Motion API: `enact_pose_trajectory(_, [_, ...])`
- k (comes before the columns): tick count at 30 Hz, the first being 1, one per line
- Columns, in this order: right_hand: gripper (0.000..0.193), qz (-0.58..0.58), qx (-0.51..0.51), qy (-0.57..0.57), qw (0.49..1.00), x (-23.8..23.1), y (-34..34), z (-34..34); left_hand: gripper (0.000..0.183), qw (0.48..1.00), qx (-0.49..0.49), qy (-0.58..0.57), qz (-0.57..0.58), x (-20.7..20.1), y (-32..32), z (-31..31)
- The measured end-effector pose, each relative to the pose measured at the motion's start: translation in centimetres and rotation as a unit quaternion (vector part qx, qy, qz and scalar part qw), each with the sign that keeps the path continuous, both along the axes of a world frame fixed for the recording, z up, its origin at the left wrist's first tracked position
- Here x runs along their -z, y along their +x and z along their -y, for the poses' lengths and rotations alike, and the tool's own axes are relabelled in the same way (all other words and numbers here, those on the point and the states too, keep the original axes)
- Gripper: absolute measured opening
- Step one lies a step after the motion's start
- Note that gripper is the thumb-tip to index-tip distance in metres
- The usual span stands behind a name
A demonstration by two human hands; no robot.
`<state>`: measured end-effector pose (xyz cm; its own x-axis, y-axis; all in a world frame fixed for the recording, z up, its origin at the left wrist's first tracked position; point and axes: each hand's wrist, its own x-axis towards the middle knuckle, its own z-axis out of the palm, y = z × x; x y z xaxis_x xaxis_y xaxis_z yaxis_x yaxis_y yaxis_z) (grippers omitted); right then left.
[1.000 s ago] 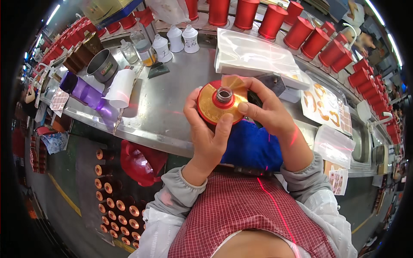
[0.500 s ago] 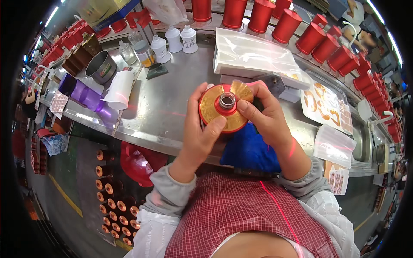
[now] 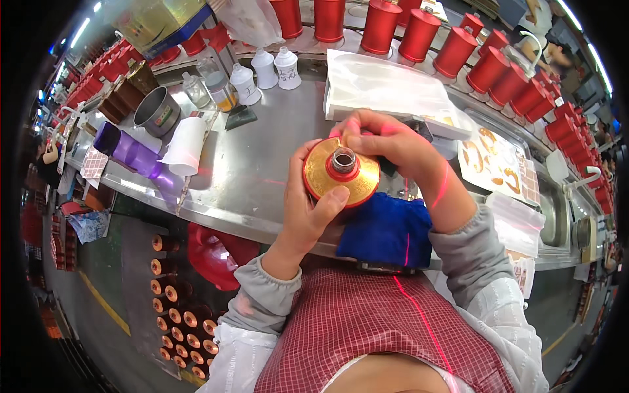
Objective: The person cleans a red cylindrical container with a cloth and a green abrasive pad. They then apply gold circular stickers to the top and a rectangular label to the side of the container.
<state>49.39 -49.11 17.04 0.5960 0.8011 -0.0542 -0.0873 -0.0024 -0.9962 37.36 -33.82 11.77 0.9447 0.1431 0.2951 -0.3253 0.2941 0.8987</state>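
My left hand (image 3: pixel 308 203) is wrapped round a red bottle (image 3: pixel 357 202) with a clear glass neck (image 3: pixel 343 159), its thumb lying on the front of the shoulder. A gold ring-shaped label (image 3: pixel 321 175) covers the shoulder around the neck. My right hand (image 3: pixel 383 141) is closed at the far right of the shoulder, thumb and fingers on the label's edge and partly hiding it. The bottle's body is hidden beneath its top. Just below and to the right, a blue cloth (image 3: pixel 386 232) lies at the front edge of the metal table (image 3: pixel 275 124).
Red bottles (image 3: pixel 419 34) line the far side. A white plastic-covered stack (image 3: pixel 386 85) and a sheet of gold labels (image 3: pixel 491 160) lie right. At left are white bottles (image 3: pixel 286 69), a metal pot (image 3: pixel 157 110), a purple bottle (image 3: pixel 128 150) and a paper roll (image 3: pixel 187 145).
My right hand has moved up and left over the bottle's far edge. The label's raised right flap now lies down along the shoulder. My left hand still holds the bottle.
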Motion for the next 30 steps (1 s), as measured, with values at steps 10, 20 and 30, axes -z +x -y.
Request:
enact_pose_trajectory(10, [0.059,0.206,0.175,-0.017,0.963,5.0,-7.5,1.8,0.082,0.993,0.053,0.105,0.028,1.7,3.4,-5.8])
enact_pose_trajectory(20, [0.086,0.452,0.204,-0.104,0.862,4.8,-9.6,2.2,0.070,0.997,-0.030,-0.031,0.069,1.8,2.0,-1.0])
enact_pose_trajectory(30, [0.073,0.510,0.191,-0.099,0.833,3.3,-10.5,2.0,0.073,0.996,-0.010,0.020,0.085,0.3,-0.2,-1.2])
